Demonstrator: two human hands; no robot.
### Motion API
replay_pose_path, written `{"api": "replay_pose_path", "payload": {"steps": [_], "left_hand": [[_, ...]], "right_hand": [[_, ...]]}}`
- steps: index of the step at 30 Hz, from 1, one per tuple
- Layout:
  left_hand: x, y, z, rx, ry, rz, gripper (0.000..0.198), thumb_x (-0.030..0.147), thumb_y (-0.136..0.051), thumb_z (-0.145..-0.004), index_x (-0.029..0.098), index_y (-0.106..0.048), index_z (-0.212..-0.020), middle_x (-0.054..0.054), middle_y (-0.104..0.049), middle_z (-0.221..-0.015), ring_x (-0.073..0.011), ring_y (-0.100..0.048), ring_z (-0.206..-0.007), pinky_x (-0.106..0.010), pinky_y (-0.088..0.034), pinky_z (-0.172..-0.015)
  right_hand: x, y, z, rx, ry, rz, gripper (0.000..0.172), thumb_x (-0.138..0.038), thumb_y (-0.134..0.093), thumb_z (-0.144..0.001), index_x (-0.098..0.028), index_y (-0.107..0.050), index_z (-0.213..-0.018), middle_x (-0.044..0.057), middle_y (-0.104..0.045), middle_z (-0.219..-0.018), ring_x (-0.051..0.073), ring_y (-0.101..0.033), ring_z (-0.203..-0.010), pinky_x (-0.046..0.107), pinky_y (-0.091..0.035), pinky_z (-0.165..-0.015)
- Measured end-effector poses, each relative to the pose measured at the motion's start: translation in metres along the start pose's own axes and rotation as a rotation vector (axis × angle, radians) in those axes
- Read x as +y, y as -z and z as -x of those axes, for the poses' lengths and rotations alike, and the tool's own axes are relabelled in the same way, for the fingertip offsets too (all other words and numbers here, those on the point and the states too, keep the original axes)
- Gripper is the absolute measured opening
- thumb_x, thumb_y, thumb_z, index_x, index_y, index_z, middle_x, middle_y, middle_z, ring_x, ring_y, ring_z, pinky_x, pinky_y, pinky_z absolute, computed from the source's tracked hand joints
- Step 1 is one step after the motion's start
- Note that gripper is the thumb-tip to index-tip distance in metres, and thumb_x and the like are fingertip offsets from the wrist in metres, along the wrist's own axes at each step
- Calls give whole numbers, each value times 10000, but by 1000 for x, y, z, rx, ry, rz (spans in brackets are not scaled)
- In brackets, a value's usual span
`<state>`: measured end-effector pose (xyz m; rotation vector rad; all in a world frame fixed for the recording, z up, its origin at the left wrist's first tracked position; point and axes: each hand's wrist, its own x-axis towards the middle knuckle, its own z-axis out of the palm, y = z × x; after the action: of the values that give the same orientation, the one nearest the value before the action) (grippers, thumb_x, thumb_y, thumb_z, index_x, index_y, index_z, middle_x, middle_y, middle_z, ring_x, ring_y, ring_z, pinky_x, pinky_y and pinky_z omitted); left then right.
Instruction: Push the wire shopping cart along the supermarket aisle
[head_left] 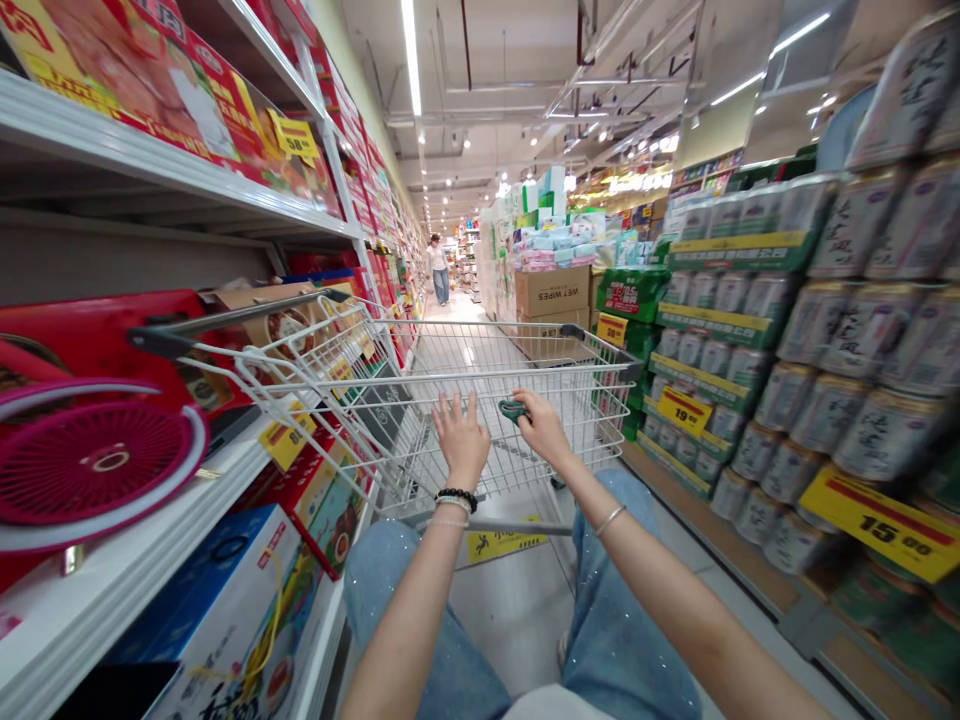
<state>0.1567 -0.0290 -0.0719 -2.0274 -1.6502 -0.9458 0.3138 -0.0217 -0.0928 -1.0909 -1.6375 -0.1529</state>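
Note:
A wire shopping cart stands ahead of me, its grey push bar nearest my body. My left hand is raised over the basket with its fingers spread, holding nothing, and a dark beaded bracelet circles that wrist. My right hand closes on a small green object just above the cart's mesh. The object's shape is too small to identify. The cart basket looks empty through the wires. My jeans-covered knees show below the cart.
Shelves of boxed goods line the left, with a pink round fan near the cart. Trays of cans stack up on the right. A person walks far down the aisle beyond a WET WIPES carton.

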Motion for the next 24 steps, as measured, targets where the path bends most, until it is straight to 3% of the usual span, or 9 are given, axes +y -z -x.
{"api": "replay_pose_path", "payload": {"steps": [5,8,12,19,24], "left_hand": [[-7,0,-1,21,-1,-9,544,140,-492,-816,170,-545,-1356,-132,-537,-1412,-336,-323,-1438,-544,-220,-1202],[-12,3,1,15,-14,-5,549,133,-487,-817,185,-541,-1360,-116,-533,-1422,-327,-330,-1436,-538,-214,-1206],[-12,6,1,-14,7,8,563,140,-500,-807,191,-536,-1366,-108,-520,-1440,-327,-330,-1434,-539,-207,-1209],[-10,7,1,4,29,25,573,129,-496,-790,195,-540,-1358,-102,-512,-1450,-318,-306,-1448,-540,-231,-1203],[-10,9,0,-11,43,31,569,130,-492,-793,200,-545,-1355,-101,-518,-1448,-311,-319,-1442,-544,-242,-1199]], "right_hand": [[-20,-7,-11,150,158,136,382,-91,-448,-861,-236,-649,-1152,98,-635,-1179,243,-531,-1181,422,-453,-1010],[-25,-28,-16,120,204,240,366,-98,-478,-889,-267,-661,-1157,82,-632,-1228,259,-472,-1268,445,-415,-1043],[-22,-45,-13,86,208,296,362,-60,-480,-895,-259,-675,-1127,67,-656,-1220,240,-494,-1255,421,-409,-1051],[-17,-31,-15,40,229,277,386,-67,-468,-911,-249,-646,-1202,70,-652,-1251,216,-516,-1248,408,-395,-1084],[-16,-34,-12,51,235,283,377,-55,-449,-915,-244,-669,-1157,65,-673,-1225,214,-532,-1241,434,-391,-1102]]}}
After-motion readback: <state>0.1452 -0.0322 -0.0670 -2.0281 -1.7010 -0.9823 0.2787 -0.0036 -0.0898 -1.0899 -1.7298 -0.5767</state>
